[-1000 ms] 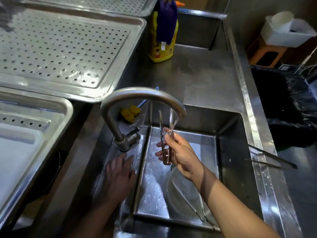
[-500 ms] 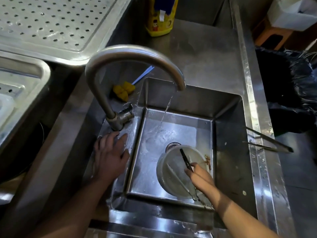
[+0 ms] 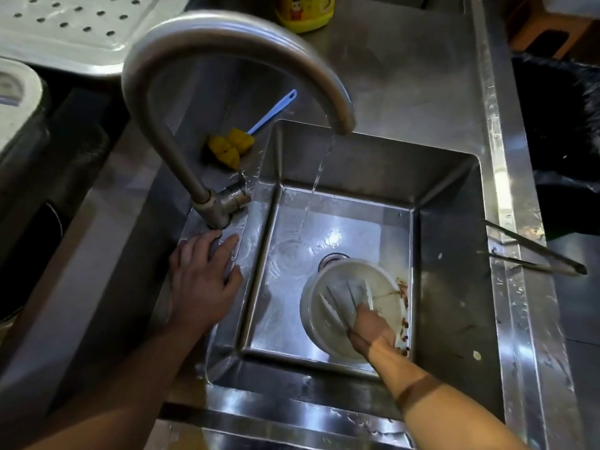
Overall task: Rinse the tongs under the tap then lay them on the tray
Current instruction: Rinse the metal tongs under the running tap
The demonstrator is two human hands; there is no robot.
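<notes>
Thin metal tongs [image 3: 356,293] lie with their tips inside a white bowl [image 3: 319,336] at the bottom of the sink [image 3: 451,254]. My right hand [image 3: 371,326] reaches down into the bowl, its fingers closed around the tongs' rear end. A second thin pair [image 3: 334,308] lies beside it in the bowl. Water runs from the curved tap [image 3: 227,37] into the basin, left of the bowl. My left hand [image 3: 203,280] rests flat on the wet sink edge by the tap's base, holding nothing. The perforated steel tray [image 3: 65,24] is at the top left.
Longer dark tongs [image 3: 532,251] rest on the sink's right rim. A yellow sponge brush with a blue handle [image 3: 232,146] lies behind the tap. A yellow soap bottle [image 3: 305,14] stands at the back. Food scraps [image 3: 404,289] sit beside the bowl. A black bin bag [image 3: 558,141] is at the right.
My right hand has gone from holding the tongs upright under the running water down into the white bowl. My left hand stays by the tap base. The view has tilted down.
</notes>
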